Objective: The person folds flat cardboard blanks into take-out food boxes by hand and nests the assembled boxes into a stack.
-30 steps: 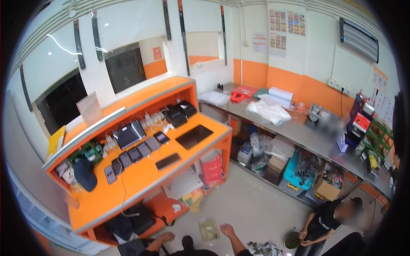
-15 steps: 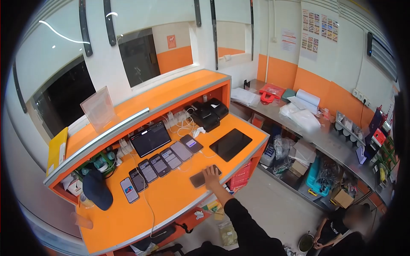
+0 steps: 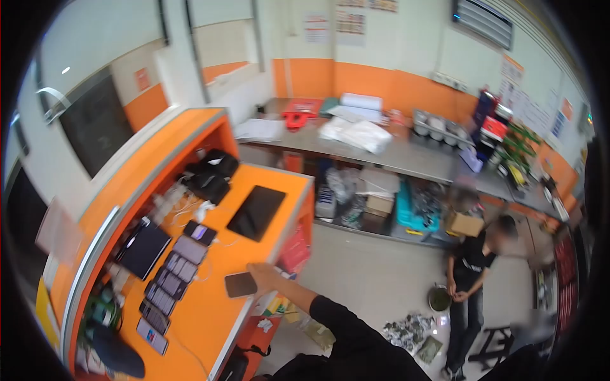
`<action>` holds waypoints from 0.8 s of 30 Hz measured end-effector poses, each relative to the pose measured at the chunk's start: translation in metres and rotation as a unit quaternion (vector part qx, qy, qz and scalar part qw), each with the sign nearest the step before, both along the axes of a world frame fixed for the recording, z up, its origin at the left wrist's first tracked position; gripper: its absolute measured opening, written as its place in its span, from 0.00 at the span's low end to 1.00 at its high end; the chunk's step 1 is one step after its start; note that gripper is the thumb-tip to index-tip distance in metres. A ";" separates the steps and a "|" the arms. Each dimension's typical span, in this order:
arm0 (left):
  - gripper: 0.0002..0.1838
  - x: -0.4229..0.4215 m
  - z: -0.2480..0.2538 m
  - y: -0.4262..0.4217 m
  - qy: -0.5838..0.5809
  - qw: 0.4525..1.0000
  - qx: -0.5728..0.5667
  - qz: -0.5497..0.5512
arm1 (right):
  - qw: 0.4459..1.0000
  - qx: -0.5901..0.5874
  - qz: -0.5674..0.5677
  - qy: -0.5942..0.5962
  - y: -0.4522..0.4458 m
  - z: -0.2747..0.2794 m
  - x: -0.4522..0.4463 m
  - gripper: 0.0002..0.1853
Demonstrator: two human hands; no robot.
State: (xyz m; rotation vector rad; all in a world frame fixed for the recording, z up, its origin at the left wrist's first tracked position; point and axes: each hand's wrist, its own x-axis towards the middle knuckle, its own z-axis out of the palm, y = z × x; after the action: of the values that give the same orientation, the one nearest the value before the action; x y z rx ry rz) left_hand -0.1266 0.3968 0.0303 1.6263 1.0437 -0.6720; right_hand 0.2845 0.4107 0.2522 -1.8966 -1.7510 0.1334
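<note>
Our left hand we cannot make out; directions here are counted from our right hand (image 3: pixel 263 278). At eight o'clock lies the dark cap (image 3: pixel 117 352) on the orange table (image 3: pixel 190 324), and at nine o'clock the row of phones (image 3: pixel 170 284); a too wide swing could push one against another. Between this row and us is the held phone (image 3: pixel 240 285), close to the table's front edge. Our right hand is closed on its near end; whether it is lifted, we cannot tell. Because only one end seems gripped, it might slip and drop to the floor (image 3: pixel 362 254). At twelve o'clock, the tablet (image 3: pixel 257 213) could be knocked by a careless lift. At three o'clock a person (image 3: pixel 473 263) is well apart, so a collision seems unlikely
</note>
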 end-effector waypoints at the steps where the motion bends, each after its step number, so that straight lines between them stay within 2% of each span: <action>1: 0.19 0.018 0.000 0.005 0.000 1.000 -0.001 -0.023 | 1.000 -0.002 -0.027 0.004 -0.023 0.000 0.005 0.42; 3: 0.19 0.061 -0.001 0.012 -0.003 0.998 -0.002 -0.070 | 0.973 -0.045 -0.038 0.225 -0.076 0.012 0.017 0.44; 5: 0.19 0.106 -0.005 0.014 -0.004 0.993 -0.004 -0.117 | 0.946 -0.106 -0.065 0.298 -0.136 -0.010 0.038 0.49; 7: 0.19 0.156 -0.007 0.010 0.000 0.987 -0.008 -0.160 | 0.909 -0.059 -0.095 0.401 -0.215 -0.019 0.052 0.52; 9: 0.19 0.218 -0.010 0.005 0.001 0.976 -0.006 -0.216 | 0.855 -0.131 -0.175 0.471 -0.290 -0.075 0.076 0.52; 11: 0.19 0.283 -0.010 -0.006 0.002 0.965 -0.005 -0.264 | 0.804 -0.178 -0.310 0.475 -0.371 -0.147 0.092 0.52; 13: 0.19 0.349 -0.006 -0.017 0.000 0.950 0.004 -0.311 | 0.728 -0.190 -0.396 0.527 -0.449 -0.139 0.103 0.56; 14: 0.19 0.378 -0.003 -0.022 -0.001 0.945 0.007 -0.328 | 0.685 -0.207 -0.461 0.525 -0.486 -0.153 0.109 0.59; 15: 0.19 0.406 -0.002 -0.027 -0.003 0.937 0.011 -0.349 | 0.634 -0.226 -0.520 0.526 -0.518 -0.182 0.105 0.61; 17: 0.19 0.470 0.000 -0.043 -0.023 0.921 0.021 -0.389 | 0.601 -0.190 -0.600 0.493 -0.576 -0.234 0.101 0.65; 18: 0.19 0.501 -0.003 -0.051 -0.038 0.910 0.027 -0.411 | 0.591 -0.182 -0.611 0.494 -0.593 -0.223 0.106 0.65; 20: 0.19 0.567 -0.009 -0.072 -0.083 0.889 0.046 -0.447 | 0.506 -0.191 -0.634 0.553 -0.619 -0.208 0.107 0.67; 21: 0.19 0.598 -0.012 -0.085 -0.108 0.882 0.054 -0.456 | 0.495 -0.181 -0.643 0.556 -0.625 -0.205 0.109 0.67; 23: 0.18 0.659 -0.014 -0.124 -0.135 0.927 -0.010 -0.350 | 0.455 -0.131 -0.671 0.570 -0.634 -0.220 0.104 0.68; 24: 0.18 0.689 -0.014 -0.142 -0.149 0.897 -0.021 -0.415 | 0.440 -0.080 -0.688 0.571 -0.634 -0.232 0.101 0.58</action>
State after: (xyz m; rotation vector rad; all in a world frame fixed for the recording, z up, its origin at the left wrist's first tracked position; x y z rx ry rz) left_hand 0.5627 0.2544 0.0167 2.0459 0.0648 -0.9384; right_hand 0.3854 -0.2234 0.0201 -1.8434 0.8803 0.7058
